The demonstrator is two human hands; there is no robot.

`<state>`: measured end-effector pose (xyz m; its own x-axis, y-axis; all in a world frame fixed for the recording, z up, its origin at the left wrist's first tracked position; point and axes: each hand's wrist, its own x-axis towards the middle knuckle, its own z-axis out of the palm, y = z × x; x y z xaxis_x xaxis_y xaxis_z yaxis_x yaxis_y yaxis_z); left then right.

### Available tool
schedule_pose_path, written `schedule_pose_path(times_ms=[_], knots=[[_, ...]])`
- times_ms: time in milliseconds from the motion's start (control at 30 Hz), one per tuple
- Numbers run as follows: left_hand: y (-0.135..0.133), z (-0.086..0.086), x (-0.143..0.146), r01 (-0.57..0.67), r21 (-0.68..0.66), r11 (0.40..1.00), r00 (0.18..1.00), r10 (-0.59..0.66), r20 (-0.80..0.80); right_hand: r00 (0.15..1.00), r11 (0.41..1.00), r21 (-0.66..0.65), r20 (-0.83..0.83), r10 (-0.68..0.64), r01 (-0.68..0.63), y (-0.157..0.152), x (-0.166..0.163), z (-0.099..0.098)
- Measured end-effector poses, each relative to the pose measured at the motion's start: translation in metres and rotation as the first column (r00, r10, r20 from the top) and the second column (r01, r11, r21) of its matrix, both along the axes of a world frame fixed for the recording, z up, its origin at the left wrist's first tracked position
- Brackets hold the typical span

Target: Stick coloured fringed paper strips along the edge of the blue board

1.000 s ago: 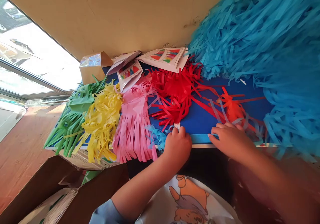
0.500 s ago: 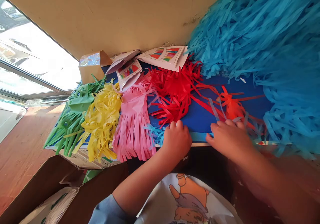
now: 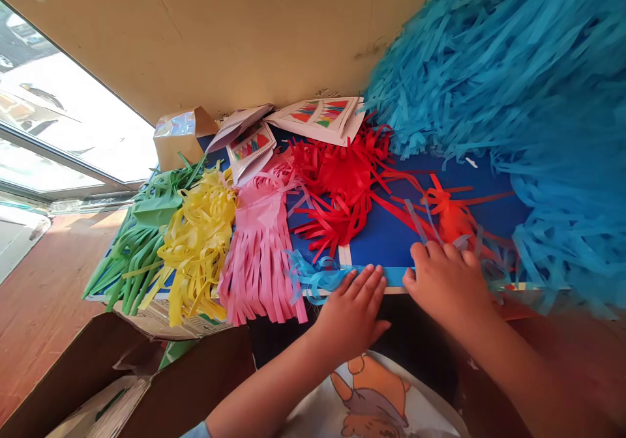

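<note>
Blue paper strip (image 3: 395,276) lies along the near edge of the blue tabletop (image 3: 384,246), running toward 3 o'clock from my left fingertips; my left hand (image 3: 356,304) rests on it, fingers straight, thumb spread. My right hand (image 3: 444,281) curls over the strip's far end, can't tell if gripping, orange fringe (image 3: 450,219) at its 12 o'clock; red fringe (image 3: 345,177) and pink fringe (image 3: 261,229) sit at my left hand's 12 and 10.

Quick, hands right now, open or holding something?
Left hand: open, laid on the blue strip.
Right hand: curled over the same strip; whether it grips cannot be told.
</note>
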<state>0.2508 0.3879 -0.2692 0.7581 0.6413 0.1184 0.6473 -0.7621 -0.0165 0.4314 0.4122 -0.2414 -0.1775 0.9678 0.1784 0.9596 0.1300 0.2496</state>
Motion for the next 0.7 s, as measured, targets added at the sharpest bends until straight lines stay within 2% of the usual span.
schedule_pose_path(times_ms=[100,167,267,367,433,467,600,700], knots=[[-0.001,0.004,-0.011,-0.079,-0.012,0.997,0.994,0.078,-0.072,0.999,0.999,-0.038,-0.043,0.001,-0.003,0.002,0.007,0.000],[-0.001,0.008,-0.015,-0.089,-0.034,0.995,0.990,0.085,-0.110,0.990,0.998,-0.054,-0.137,0.023,-0.030,0.003,0.016,0.004],[0.000,0.011,-0.015,-0.089,-0.072,0.993,0.988,0.079,-0.131,0.945,0.993,0.085,-0.311,0.102,-0.079,-0.001,0.022,0.017],[0.000,0.012,-0.015,-0.082,-0.106,0.991,0.991,0.070,-0.113,0.838,0.929,0.269,-0.418,0.349,-0.253,-0.017,0.005,0.019],[0.001,0.011,-0.017,-0.069,-0.127,0.989,0.994,0.057,-0.095,0.761,0.866,0.236,-0.412,0.500,-0.441,-0.031,-0.014,0.005],[0.001,0.011,-0.018,-0.060,-0.139,0.988,0.995,0.048,-0.089,0.764,0.853,0.176,-0.382,0.520,-0.492,-0.037,-0.023,-0.006],[0.003,0.012,-0.024,-0.036,-0.179,0.983,0.996,0.020,-0.093,0.853,0.914,0.144,-0.327,0.407,-0.380,-0.051,-0.029,-0.044],[0.004,0.015,-0.023,-0.040,-0.154,0.987,0.994,0.024,-0.107,0.917,0.957,0.139,-0.280,0.284,-0.254,-0.053,-0.009,-0.049]])
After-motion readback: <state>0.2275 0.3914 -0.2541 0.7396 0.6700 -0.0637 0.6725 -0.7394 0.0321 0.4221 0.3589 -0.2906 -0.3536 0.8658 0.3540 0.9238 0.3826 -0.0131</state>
